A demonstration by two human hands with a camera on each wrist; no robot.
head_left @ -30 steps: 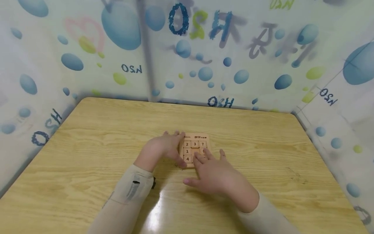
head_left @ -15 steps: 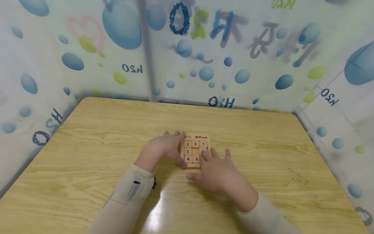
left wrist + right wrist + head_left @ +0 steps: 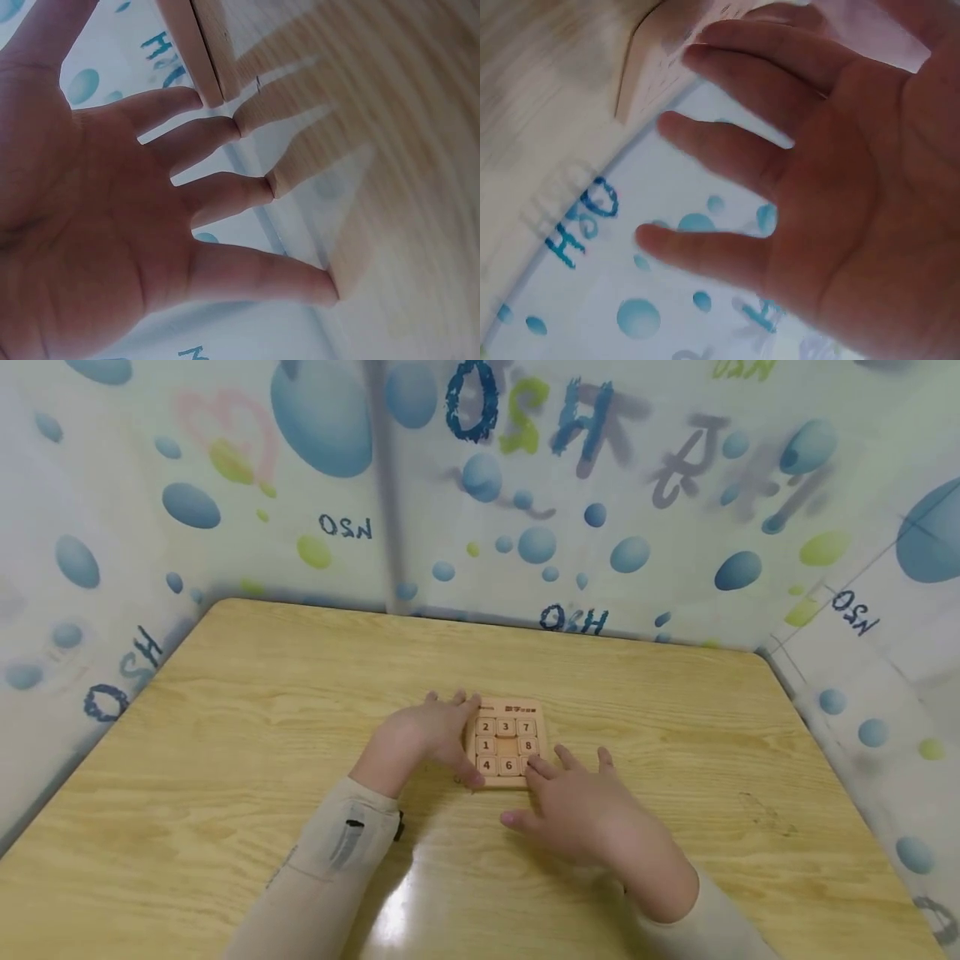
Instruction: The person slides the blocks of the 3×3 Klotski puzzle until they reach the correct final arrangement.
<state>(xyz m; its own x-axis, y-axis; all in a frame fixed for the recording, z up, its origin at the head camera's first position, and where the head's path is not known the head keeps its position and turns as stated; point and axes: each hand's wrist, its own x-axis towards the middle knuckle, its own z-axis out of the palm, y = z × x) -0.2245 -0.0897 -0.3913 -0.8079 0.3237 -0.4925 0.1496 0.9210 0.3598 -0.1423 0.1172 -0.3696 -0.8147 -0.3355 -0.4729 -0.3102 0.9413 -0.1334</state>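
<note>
A wooden number sliding puzzle lies flat on the table. Its tiles read 2, 3, 7 on top, 1 and 8 beside a vacant centre square, then 4, 6 and a mostly covered tile. My left hand lies along the puzzle's left side, thumb by the near corner and index finger by the far one. In the left wrist view, its spread fingers are straight, with tips down on the table. My right hand has extended fingertips over the bottom-right tile. From the right wrist, its fingers look straight, holding nothing.
The wooden table extends round the puzzle on all sides. Behind it and at both sides stand walls patterned with blue and green drops and lettering. Light glares off the table's near part.
My right hand has drawn right, from over the lower middle of the puzzle to its bottom-right tile, uncovering the 6 and 8. The left hand keeps its place. The head view has shifted slightly.
</note>
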